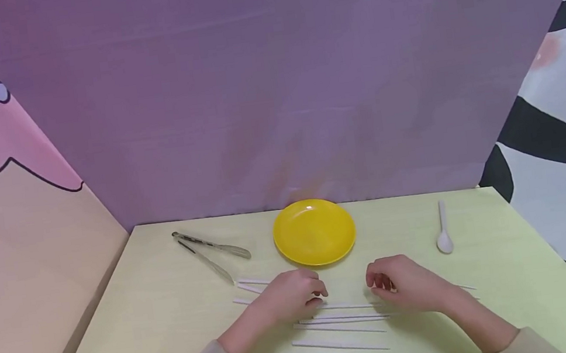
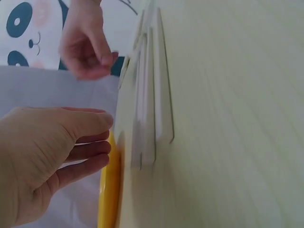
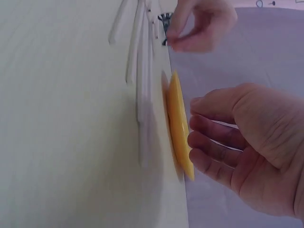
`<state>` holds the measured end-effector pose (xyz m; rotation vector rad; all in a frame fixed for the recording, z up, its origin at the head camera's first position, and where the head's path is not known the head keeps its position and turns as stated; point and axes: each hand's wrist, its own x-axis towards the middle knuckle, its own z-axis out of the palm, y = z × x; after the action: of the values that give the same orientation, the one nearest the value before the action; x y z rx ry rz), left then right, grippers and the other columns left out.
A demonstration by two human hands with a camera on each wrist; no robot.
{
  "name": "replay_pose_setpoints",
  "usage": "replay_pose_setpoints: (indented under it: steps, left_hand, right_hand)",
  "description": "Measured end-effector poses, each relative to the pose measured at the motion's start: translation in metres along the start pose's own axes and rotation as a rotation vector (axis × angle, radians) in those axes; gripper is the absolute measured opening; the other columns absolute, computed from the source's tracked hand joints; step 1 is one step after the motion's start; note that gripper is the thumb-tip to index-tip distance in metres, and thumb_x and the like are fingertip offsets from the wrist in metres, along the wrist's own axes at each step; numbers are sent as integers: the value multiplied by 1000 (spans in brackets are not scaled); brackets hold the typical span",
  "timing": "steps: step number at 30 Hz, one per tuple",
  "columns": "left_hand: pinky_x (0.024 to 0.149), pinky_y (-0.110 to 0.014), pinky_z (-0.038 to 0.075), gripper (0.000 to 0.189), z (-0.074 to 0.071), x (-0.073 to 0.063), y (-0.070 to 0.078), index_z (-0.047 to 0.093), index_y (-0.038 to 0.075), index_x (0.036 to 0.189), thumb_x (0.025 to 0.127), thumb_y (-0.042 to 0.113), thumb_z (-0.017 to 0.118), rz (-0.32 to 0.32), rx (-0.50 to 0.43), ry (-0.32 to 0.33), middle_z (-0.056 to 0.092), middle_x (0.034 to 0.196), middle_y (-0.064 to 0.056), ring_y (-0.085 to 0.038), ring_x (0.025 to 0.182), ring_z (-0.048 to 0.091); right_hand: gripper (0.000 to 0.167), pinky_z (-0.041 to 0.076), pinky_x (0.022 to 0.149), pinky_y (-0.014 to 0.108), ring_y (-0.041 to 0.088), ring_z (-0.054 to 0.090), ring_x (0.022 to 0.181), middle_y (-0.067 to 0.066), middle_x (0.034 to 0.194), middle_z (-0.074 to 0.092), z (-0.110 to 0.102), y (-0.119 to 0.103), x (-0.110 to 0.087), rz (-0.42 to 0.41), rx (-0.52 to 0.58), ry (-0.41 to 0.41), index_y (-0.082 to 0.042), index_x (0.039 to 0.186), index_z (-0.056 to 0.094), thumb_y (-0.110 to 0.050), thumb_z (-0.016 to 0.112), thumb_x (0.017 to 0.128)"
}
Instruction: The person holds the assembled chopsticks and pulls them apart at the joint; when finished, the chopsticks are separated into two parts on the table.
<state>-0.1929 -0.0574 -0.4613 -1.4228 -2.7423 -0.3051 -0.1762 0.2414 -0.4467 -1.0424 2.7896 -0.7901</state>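
in the head view, white sticks (image 1: 341, 344) lie spread on the bench (image 1: 123, 343) on the person's side of the yellow plate (image 1: 314, 232), tongs (image 1: 231, 249) left of the plate, a spoon (image 1: 445, 244) to its right, and the left hand (image 1: 291, 294) and right hand (image 1: 407, 285) on its near side. in the left wrist view, the left fingers are loosely bent and released, the plate partly behind them. in the right wrist view, the right fingers curve beside the plate, holding nothing.
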Motion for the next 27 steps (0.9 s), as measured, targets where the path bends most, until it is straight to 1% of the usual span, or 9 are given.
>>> replay_pose_setpoints:
  steps: [4,7,12,14,16,19,22,24,27]
  left_hand:
    - [77,-15,53,8,6,8,4,82,23,104,97,22,80,-4,17,-47,72,92,10,-2,81,63]
    - [76,-14,51,7,10,9,6,82,23,102,96,22,81,-15,15,-66,70,89,11,-1,79,60]
    - [74,-14,49,5,14,11,7,82,26,98,94,23,82,-15,57,-88,66,85,13,-2,82,58]
    - [75,-15,50,5,15,12,6,82,27,97,94,23,82,-15,73,-92,66,85,13,-2,83,59]
    - [75,-16,50,5,16,13,6,81,26,96,95,22,80,-26,64,-90,66,85,13,-3,84,59]
    - [73,-15,48,4,17,13,5,76,22,93,95,18,78,-51,22,-72,64,84,12,-4,81,57]
    - [67,-16,43,8,17,13,4,66,19,92,94,14,73,-94,-56,-46,57,79,10,-5,74,52]
    - [64,-17,40,10,15,13,4,60,18,93,94,13,69,-123,-117,-23,52,75,10,-6,70,49]
    - [62,-19,38,5,12,14,5,59,17,97,97,14,63,-141,-176,18,48,71,9,-6,65,47]
  right_hand:
    - [17,50,65,19,-2,54,70,-16,78,60,15,-8,11,-45,32,-38,-19,90,69,-4,77,92]
    - [17,48,64,17,-3,50,69,-15,76,58,23,-11,16,-74,12,-54,-19,88,69,-7,80,91]
    - [21,44,65,17,-5,43,68,-15,73,52,31,-11,18,-66,-79,-85,-22,82,67,-11,83,91]
    - [22,45,66,18,-4,44,70,-15,74,53,33,-12,18,-59,-94,-89,-22,82,67,-10,82,90]
    - [23,46,67,19,-3,45,71,-14,76,54,34,-12,18,-51,-105,-86,-21,82,65,-8,81,91]
    - [23,46,69,20,-1,46,74,-13,81,52,36,-15,19,-44,-129,-86,-20,85,61,-6,77,93]
    - [22,43,70,21,1,43,75,-12,83,45,35,-18,20,-22,-140,-94,-19,90,54,-6,69,99]
    - [21,41,69,21,2,42,73,-11,80,41,33,-22,21,-2,-97,-99,-18,93,49,-5,63,103]
    - [16,38,64,19,0,38,66,-12,72,35,25,-28,23,3,-32,-87,-17,97,49,-7,57,107]
